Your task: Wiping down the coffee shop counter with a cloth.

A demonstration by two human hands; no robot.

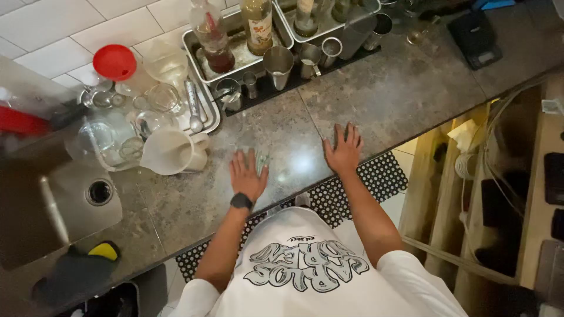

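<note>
**Both hands flat on the stone worktop**

Far left: a steel sink (70, 202) sunk into the worktop (399, 94), round drain in its floor, with a yellow sponge (104, 250) at its near edge beside a dark cloth (67, 276). Above that, a cluster of clear glassware (108, 141), a red funnel (114, 62) standing over it, and a metal tray (212, 120) carrying glasses and a long spoon (192, 105). Just in front of the tray, a white pitcher (170, 151) tipped on its side, mouth toward the camera.

Next along, the left hand (248, 175), palm down, fingers spread and gripping nothing, a black watch (241, 201) on the wrist. Just past its fingertips, a small clear object (262, 159) on the stone, too faint to identify.

To the right, well apart from the first, the right hand (345, 150), likewise pressed flat with fingers splayed and empty. Bare mottled stone between the two.

Behind the hands, against the white tiled wall: a steel tray (194, 56) holding syrup bottles (257, 23), and a dark bar mat (276, 88) with metal jiggers and cups, among them a steel cup (278, 63). Further right, a black scale (476, 38) on the worktop. Below the worktop edge, a perforated black floor mat (376, 176); far right, open wooden shelving (464, 194) with cables.
</note>
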